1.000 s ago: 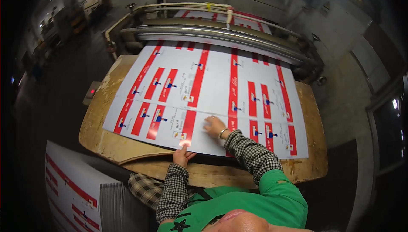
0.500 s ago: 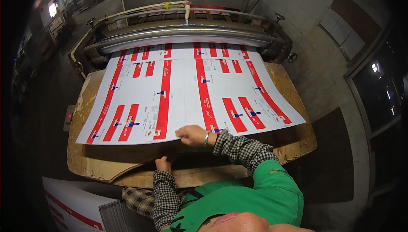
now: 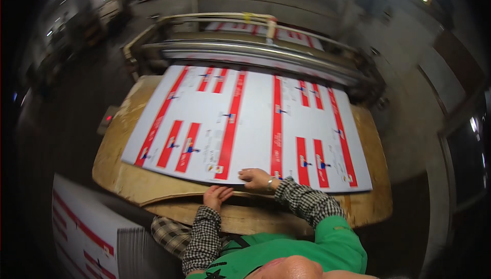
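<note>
A large white printed sheet (image 3: 255,125) with red stripes and small blue marks lies on a worn wooden feed table (image 3: 115,177). Its far end reaches the metal roller (image 3: 220,49) of a machine. At the middle of the sheet's near edge, my right hand (image 3: 254,179) grips the edge with bent fingers. Just left of it and closer to me, my left hand (image 3: 218,197) holds nothing. Its fingers are stretched out by the sheet's edge, over the table's cut-out; whether the fingertips touch the sheet I cannot tell.
A tall stack of similar printed sheets (image 3: 84,228) stands at the lower left, beside my leg. A pale pipe (image 3: 270,31) runs above the roller, and another printed sheet (image 3: 240,26) shows beyond it. A small red light (image 3: 109,118) glows left of the table.
The printed sheet has slid forward toward the roller, and the one ahead has passed beyond it. My left hand has risen toward the sheet's edge and stretched its fingers. The view has turned.
</note>
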`<act>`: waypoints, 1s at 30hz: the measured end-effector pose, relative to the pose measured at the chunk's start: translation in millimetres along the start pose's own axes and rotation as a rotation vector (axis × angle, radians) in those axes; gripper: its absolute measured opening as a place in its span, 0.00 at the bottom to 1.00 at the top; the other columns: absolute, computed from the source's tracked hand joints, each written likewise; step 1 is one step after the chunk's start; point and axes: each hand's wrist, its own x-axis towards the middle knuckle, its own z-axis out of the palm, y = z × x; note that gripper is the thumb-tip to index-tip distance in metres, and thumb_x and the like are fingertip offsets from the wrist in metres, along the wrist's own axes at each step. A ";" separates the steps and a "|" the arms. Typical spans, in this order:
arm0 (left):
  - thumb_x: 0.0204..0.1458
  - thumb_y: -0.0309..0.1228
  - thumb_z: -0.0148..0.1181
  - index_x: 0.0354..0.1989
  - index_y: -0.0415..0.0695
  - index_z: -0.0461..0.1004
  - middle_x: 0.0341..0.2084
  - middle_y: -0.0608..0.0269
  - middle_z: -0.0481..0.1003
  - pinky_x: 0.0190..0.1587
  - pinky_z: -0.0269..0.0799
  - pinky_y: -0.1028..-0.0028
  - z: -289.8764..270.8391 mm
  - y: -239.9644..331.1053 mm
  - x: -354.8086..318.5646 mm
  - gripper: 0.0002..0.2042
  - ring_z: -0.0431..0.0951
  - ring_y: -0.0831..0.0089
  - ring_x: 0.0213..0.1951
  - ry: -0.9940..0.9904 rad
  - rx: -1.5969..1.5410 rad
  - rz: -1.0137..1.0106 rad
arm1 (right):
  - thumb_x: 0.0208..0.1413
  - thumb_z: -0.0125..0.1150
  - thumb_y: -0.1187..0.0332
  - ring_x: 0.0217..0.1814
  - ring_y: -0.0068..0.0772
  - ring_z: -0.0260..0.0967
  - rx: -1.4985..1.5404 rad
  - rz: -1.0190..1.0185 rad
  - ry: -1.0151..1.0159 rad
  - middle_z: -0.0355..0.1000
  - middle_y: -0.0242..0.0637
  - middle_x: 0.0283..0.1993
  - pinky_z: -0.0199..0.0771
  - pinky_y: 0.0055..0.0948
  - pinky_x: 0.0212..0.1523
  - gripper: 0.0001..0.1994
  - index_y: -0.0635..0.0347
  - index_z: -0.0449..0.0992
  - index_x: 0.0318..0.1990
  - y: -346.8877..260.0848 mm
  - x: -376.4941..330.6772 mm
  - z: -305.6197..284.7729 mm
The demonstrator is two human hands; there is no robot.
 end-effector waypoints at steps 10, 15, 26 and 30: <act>0.55 0.26 0.48 0.48 0.26 0.61 0.43 0.40 0.70 0.46 0.75 0.65 -101.5 -31.5 -88.4 0.16 0.75 0.55 0.44 -0.144 0.108 -0.033 | 0.42 0.59 0.64 0.45 0.50 0.63 -0.326 0.136 0.665 0.69 0.49 0.38 0.64 0.38 0.46 0.12 0.63 0.74 0.32 -56.8 -14.6 172.3; 0.55 0.27 0.49 0.47 0.29 0.62 0.44 0.41 0.70 0.46 0.74 0.65 -187.1 -11.5 -172.4 0.15 0.75 0.56 0.44 -0.157 0.206 -0.002 | 0.42 0.57 0.63 0.48 0.52 0.59 -0.455 0.239 0.995 0.67 0.48 0.42 0.59 0.48 0.49 0.13 0.63 0.75 0.31 -123.8 -27.7 278.3; 0.53 0.33 0.53 0.43 0.36 0.69 0.37 0.57 0.74 0.46 0.69 0.71 -598.4 8.0 -526.8 0.14 0.74 0.68 0.41 0.981 0.184 1.117 | 0.55 0.52 0.56 0.29 0.31 0.69 0.155 -0.071 0.343 0.72 0.44 0.25 0.68 0.27 0.34 0.20 0.68 0.75 0.35 -395.7 30.1 509.5; 0.51 0.35 0.53 0.55 0.32 0.57 0.52 0.44 0.63 0.59 0.54 0.64 -754.0 -36.0 -693.3 0.26 0.62 0.56 0.55 1.940 0.105 0.942 | 0.54 0.53 0.53 0.45 0.35 0.71 0.291 -0.059 0.000 0.74 0.46 0.41 0.68 0.30 0.45 0.23 0.67 0.73 0.45 -482.7 46.2 627.6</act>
